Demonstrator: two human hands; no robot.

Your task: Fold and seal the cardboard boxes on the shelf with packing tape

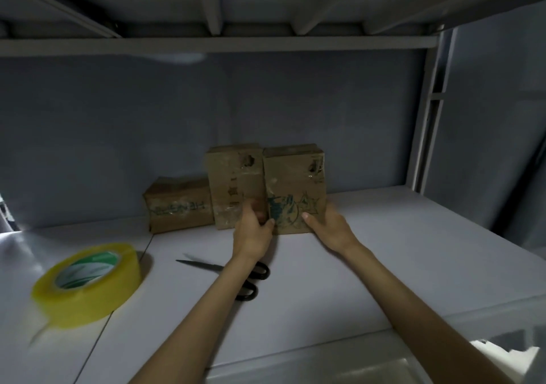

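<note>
Tape roll (88, 283) at 8 o'clock, scissors (236, 274) untouched. Left hand (254, 230) and right hand (328, 227) clamp right box (295, 188) at 12. Placing/retrieving step, probably; next: fold flaps, then tape.

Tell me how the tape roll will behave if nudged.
The yellow tape roll lies flat on the shelf, so it should slide rather than roll. Its thick winding suggests some weight. Tipped onto its edge, it would likely roll.

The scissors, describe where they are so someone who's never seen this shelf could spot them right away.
On the white shelf, look in front of the three cardboard boxes, right of the yellow tape roll. The scissors lie flat, partly under the left forearm: the only dark, black-handled thing there.
</note>
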